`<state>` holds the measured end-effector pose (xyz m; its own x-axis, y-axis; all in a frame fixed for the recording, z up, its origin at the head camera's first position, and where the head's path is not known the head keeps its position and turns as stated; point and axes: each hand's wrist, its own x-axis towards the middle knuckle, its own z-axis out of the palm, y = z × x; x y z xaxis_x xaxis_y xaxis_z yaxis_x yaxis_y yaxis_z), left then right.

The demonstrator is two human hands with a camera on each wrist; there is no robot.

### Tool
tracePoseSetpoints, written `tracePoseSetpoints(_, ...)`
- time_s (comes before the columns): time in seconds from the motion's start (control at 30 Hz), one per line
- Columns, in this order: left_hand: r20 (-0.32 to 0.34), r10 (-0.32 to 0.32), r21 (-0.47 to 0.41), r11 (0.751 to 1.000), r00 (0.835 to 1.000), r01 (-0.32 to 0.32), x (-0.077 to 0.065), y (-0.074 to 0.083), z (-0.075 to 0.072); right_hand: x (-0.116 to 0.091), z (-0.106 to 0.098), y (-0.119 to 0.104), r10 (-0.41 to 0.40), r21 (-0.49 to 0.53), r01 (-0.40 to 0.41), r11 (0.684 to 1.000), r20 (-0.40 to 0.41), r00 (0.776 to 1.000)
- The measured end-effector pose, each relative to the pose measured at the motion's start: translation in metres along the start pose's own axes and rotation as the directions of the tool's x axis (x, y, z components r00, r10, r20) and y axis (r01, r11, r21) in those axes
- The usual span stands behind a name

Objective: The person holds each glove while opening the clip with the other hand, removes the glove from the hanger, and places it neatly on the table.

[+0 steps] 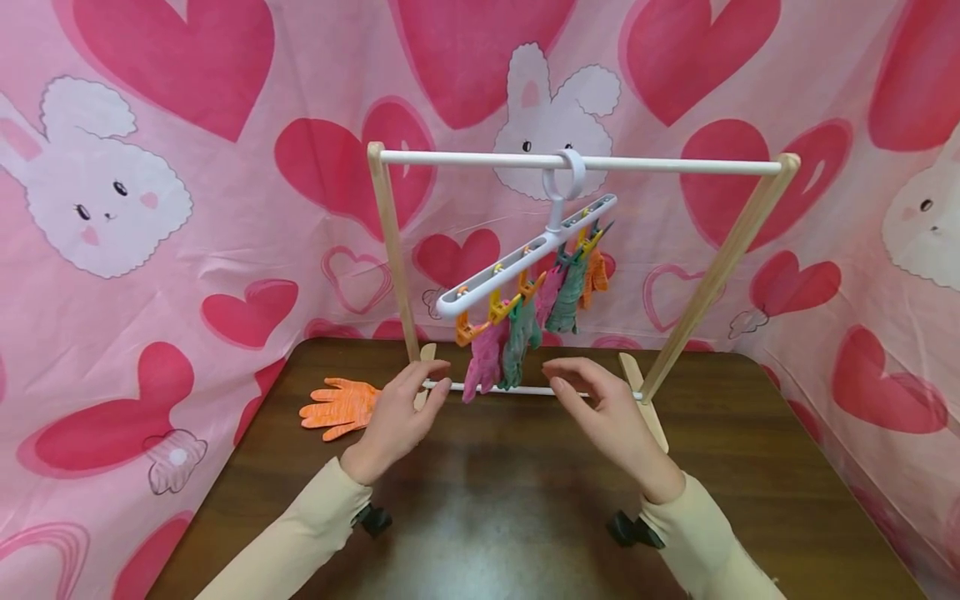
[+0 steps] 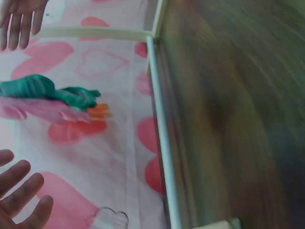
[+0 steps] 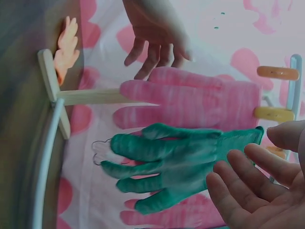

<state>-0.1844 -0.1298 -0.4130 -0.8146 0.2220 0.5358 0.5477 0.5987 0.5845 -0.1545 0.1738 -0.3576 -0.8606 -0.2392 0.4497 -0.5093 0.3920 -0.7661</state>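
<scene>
In the head view a white clip hanger [image 1: 525, 257] hangs by its ring from a drying rack's top bar [image 1: 675, 165]. Orange, yellow and green clips hold several knit gloves below it: a front pink glove [image 1: 484, 357], a green glove [image 1: 517, 346], another green glove [image 1: 567, 296] and an orange one [image 1: 595, 277] farther back. My left hand [image 1: 393, 417] hovers left of the front gloves, fingers loosely bent, holding nothing. On their other side is my right hand [image 1: 609, 417], likewise free; in the right wrist view its fingers [image 3: 267, 183] spread beside the green glove's cuff [image 3: 238, 143].
A loose orange glove [image 1: 341, 407] lies flat on the dark wooden table [image 1: 480, 517], partly behind my left hand. The rack's wooden legs [image 1: 720, 275] and low white crossbar [image 1: 543, 390] stand toward the back. Pink heart-and-rabbit cloth [image 1: 247, 192] surrounds the table.
</scene>
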Motion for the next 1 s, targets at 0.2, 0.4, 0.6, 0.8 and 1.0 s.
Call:
tracePoseSetpoints(0.2, -0.023, 0.043, -0.105, 0.993, 0.999, -0.045, 0.011, 0.012, 0.007, 0.012, 0.001, -0.013, -0.043, -0.006, 0.043, 0.999, -0.011, 0.999)
tracePoseSetpoints(0.4, -0.042, 0.035, -0.190, 0.981, 0.998, -0.042, 0.022, 0.025, 0.015, 0.023, 0.003, -0.027, -0.082, 0.016, 0.083, 0.996, -0.012, 0.997)
tracePoseSetpoints(0.6, -0.031, 0.019, -0.226, 0.974, 0.999, -0.025, 0.030, 0.034, 0.021, 0.032, 0.004, -0.038, -0.116, 0.012, 0.117, 0.993, -0.037, 0.993)
tracePoseSetpoints(0.8, -0.102, 0.096, -0.199, 0.973, 0.990, -0.115, 0.038, 0.042, 0.024, 0.040, 0.004, -0.048, -0.120, 0.015, 0.121, 0.993, -0.051, 0.992)
tracePoseSetpoints(1.0, -0.172, 0.148, -0.189, 0.965, 0.974, -0.180, 0.044, 0.047, 0.026, 0.048, 0.006, -0.054, -0.125, 0.017, 0.127, 0.992, -0.071, 0.990)
